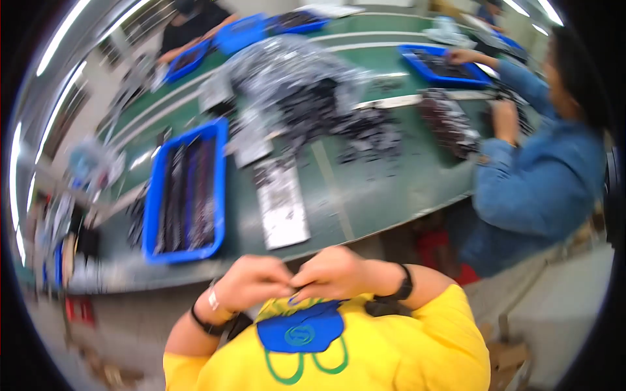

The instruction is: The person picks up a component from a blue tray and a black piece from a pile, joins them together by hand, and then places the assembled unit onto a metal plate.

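My left hand [255, 281] and my right hand [331, 272] meet close to my chest, just off the table's near edge. Both are closed in a pinch, fingertips together; a tiny dark bit seems to show between them, too small to name. Beyond them on the green table [381, 205] lies a white rectangular sheet [285, 218] with small dark pieces at its far end. Left of it stands a blue tray [220, 182] filled with long rows of dark parts. Past the sheet, small flat black pieces [372, 137] are heaped loose, partly spilling from a large clear plastic bag [274, 62].
At the right a co-worker in a blue denim shirt [538, 189] reaches into another blue tray [482, 79], beside a wrapped bundle of dark parts [447, 124]. Another person [192, 29] works at the far left by a blue tray [175, 73]. A red stool [433, 251] stands under the table.
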Tool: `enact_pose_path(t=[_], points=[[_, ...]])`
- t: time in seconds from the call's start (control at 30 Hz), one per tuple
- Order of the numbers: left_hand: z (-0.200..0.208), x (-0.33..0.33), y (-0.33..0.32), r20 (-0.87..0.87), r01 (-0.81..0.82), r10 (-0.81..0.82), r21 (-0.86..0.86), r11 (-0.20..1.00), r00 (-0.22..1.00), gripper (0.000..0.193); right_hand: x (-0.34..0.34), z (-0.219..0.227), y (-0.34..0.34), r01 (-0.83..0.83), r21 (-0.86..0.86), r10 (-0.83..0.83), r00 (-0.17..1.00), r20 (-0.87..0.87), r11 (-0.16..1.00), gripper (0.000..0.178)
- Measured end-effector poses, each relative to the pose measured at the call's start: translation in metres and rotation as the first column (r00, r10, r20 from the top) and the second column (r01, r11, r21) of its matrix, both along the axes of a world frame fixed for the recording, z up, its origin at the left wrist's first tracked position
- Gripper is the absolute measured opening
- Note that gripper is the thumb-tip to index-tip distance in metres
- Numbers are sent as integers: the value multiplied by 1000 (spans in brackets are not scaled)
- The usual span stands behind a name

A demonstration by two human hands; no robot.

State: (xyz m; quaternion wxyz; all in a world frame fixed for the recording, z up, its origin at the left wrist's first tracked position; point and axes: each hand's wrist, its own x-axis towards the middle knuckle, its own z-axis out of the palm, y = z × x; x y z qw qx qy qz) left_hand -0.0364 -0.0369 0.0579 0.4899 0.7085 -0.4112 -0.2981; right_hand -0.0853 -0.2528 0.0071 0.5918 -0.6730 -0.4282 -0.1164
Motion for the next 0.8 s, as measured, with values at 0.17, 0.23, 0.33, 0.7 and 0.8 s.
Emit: enact_pose_path(t=[0.17, 0.23, 0.33, 0.7, 0.8], points=[[-18, 0, 12, -298, 20, -47, -96, 995, 953, 15, 3, 3, -4, -240, 81, 250, 954, -166, 967, 17], [-18, 4, 20, -410, -88, 31, -119, 989, 912, 17, 5, 2, -9, -193, 93, 212, 926, -313, 977, 16], [9, 27, 45, -215, -301, 284, -49, 952, 934, 18, 14, -13, -31, 182, -109, -209, 916, -344, 977, 15], [8, 288, 115, 869, -728, 176, 258, 635, 462, 17, 14, -60, -60, 797, -253, -673, 600, 432, 548, 21], [-12, 326, 105, 886, -726, 50, 345, 595, 462, 14, 15, -62, -61, 827, -266, -689, 561, 459, 496, 20]])
